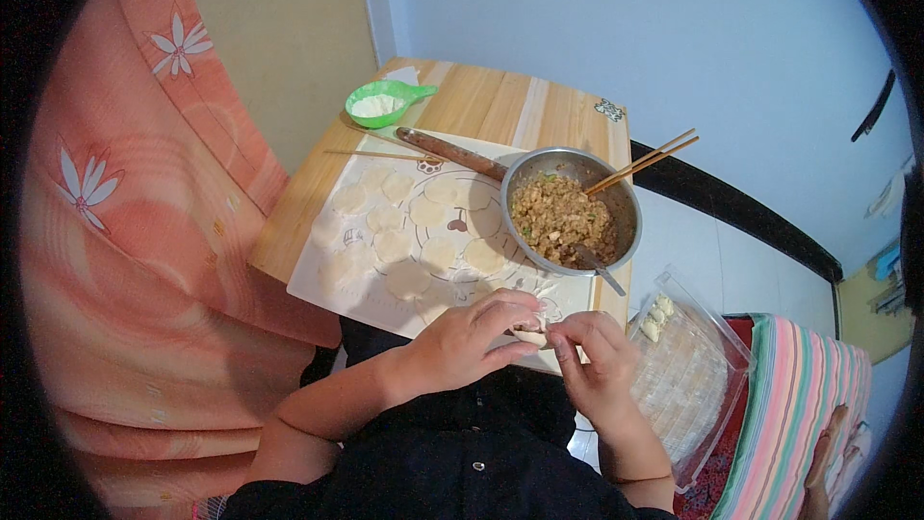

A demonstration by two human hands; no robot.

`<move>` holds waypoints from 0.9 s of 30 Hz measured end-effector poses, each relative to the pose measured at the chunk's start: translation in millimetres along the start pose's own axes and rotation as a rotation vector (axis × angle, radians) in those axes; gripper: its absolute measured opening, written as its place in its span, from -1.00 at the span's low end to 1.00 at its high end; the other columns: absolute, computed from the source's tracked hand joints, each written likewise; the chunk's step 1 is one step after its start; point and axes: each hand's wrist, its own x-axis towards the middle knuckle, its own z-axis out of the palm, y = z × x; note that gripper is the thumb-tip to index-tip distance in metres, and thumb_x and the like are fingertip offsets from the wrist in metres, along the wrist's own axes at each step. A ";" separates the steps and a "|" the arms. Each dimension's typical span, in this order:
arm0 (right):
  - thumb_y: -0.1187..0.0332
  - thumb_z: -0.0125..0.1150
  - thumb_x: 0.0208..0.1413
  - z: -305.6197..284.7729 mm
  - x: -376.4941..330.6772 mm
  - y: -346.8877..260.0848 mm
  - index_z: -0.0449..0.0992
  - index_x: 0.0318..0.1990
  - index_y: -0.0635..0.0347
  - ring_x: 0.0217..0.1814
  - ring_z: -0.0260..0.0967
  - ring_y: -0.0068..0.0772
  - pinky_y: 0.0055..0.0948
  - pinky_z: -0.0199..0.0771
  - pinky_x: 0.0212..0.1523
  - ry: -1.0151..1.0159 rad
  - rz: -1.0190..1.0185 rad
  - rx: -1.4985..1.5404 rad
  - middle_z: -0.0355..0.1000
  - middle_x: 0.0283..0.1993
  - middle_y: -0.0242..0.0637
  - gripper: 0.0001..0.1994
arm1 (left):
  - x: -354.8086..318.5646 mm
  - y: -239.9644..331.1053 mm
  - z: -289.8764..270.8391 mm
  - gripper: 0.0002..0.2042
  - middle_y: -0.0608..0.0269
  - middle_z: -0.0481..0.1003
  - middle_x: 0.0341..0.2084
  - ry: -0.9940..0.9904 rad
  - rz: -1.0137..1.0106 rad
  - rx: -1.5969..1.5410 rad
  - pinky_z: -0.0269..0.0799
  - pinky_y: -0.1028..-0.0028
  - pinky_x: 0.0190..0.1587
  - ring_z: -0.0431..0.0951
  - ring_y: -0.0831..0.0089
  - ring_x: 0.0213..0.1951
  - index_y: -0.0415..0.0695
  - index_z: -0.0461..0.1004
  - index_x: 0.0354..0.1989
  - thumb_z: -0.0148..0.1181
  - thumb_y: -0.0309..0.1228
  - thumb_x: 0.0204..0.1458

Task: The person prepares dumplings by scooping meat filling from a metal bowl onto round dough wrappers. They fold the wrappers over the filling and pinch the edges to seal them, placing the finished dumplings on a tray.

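Head view: looks down on a small light wooden table (481, 101) with the person's two forearms entering from the lower edge.
Left hand: the left hand (476, 337) is curled over the near table edge, fingers bent inward and pinched on a small pale folded dough dumpling (531, 332).
Right hand: the right hand (595, 356) is partly closed, thumb and forefinger meeting the same dumpling from the other side.
Dumpling position: between the two hands, above the near edge of the white pastry mat (332, 284), in front of the person's dark shirt (481, 453).
Mat contents: round flat dough wrappers (407, 279) lie spread across the mat, well apart from the hands except the nearest ones.
Filling: a round stainless steel bowl (621, 197) of brown minced filling with green flecks stands on the right part of the mat, just beyond the hands.
Bowl tools: a pair of wooden chopsticks (643, 163) rests on the far right rim; a metal utensil handle (602, 274) leans out over the near rim.
Rolling pin: a brown wooden rolling pin (450, 152) lies diagonally, touching the bowl's left side.
Flour: a green plastic scoop bowl of white flour (383, 101) sits at the far left of the table.
Tray: a clear rectangular plastic tray (688, 380) at the right holds a few finished dumplings (656, 318) in its far corner.
Surroundings: orange floral fabric (125, 193) fills the left side; a striped cloth (799, 404) lies at the right.
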 end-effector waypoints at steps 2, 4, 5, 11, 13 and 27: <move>0.60 0.26 -0.14 4.6 -3.4 1.7 0.50 -0.39 0.28 -0.39 0.39 -0.28 -0.45 0.37 -0.40 0.025 0.025 0.003 0.41 -0.43 -0.21 -0.88 | -1.1 -0.1 -0.3 -0.72 0.14 0.41 -0.12 -0.028 -0.004 0.020 0.43 0.39 -0.11 0.47 0.23 -0.10 -0.13 0.37 -0.24 0.29 -0.45 -0.12; 0.59 0.26 -0.13 6.8 -5.0 0.9 0.49 -0.40 0.28 -0.38 0.39 -0.28 -0.45 0.38 -0.40 0.041 0.042 0.015 0.41 -0.43 -0.22 -0.90 | -2.0 0.2 -1.4 -0.73 0.15 0.40 -0.14 -0.037 0.018 0.038 0.44 0.38 -0.14 0.47 0.21 -0.12 -0.14 0.35 -0.22 0.26 -0.44 -0.10; 0.59 0.25 -0.13 6.2 -4.7 -0.5 0.50 -0.40 0.28 -0.38 0.38 -0.29 -0.45 0.38 -0.40 0.044 0.045 0.021 0.41 -0.42 -0.22 -0.90 | -0.9 0.6 -2.2 -0.73 0.15 0.39 -0.15 -0.030 0.045 0.044 0.44 0.37 -0.16 0.47 0.20 -0.14 -0.15 0.34 -0.21 0.24 -0.42 -0.07; 0.60 0.27 -0.15 0.1 -1.4 -0.7 0.49 -0.35 0.28 -0.38 0.40 -0.23 -0.41 0.41 -0.40 -0.033 0.041 0.017 0.42 -0.40 -0.18 -0.84 | 2.2 2.1 -4.3 -0.75 0.15 0.38 -0.18 -0.026 0.086 0.058 0.44 0.36 -0.20 0.47 0.19 -0.17 -0.17 0.32 -0.21 0.20 -0.41 -0.04; 0.60 0.26 -0.15 -0.1 -0.5 -1.3 0.48 -0.36 0.29 -0.40 0.40 -0.24 -0.43 0.41 -0.41 -0.025 0.036 0.010 0.41 -0.42 -0.18 -0.85 | 2.8 1.9 -3.9 -0.74 0.14 0.38 -0.18 -0.035 0.085 0.063 0.44 0.36 -0.19 0.47 0.19 -0.16 -0.17 0.32 -0.20 0.20 -0.41 -0.04; 0.50 0.15 0.07 30.9 -19.6 11.0 0.46 -0.18 0.29 -0.23 0.34 -0.47 -0.58 0.41 -0.28 0.125 0.413 0.596 0.35 -0.19 -0.24 -0.84 | -4.0 -17.6 11.7 -0.48 0.22 0.28 0.08 -0.134 -0.510 -0.685 0.27 0.46 0.07 0.31 0.51 0.05 -0.17 0.13 0.21 0.12 -0.49 0.06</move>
